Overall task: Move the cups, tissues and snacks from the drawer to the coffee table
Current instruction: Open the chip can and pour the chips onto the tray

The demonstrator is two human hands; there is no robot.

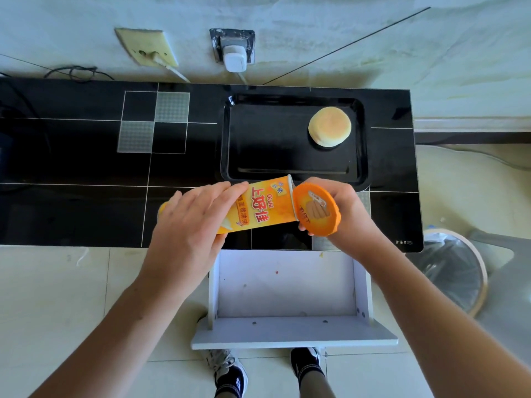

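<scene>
My left hand [189, 222] grips a yellow-orange snack can [260, 206], held sideways above the front of the black coffee table [86, 168]. Its open end points right. My right hand [349, 214] holds the orange plastic lid [316, 209] just off that open end. A round pale bun [330, 126] lies in the black tray [293, 175] on the table behind the can. The white drawer [287, 294] below the table edge is pulled out and shows a bare bottom.
A bin with a plastic liner [454, 268] stands on the floor right of the drawer. Wall sockets with a white plug [235, 60] and cables sit behind the table. My feet [230, 374] stand on the tiled floor under the drawer front.
</scene>
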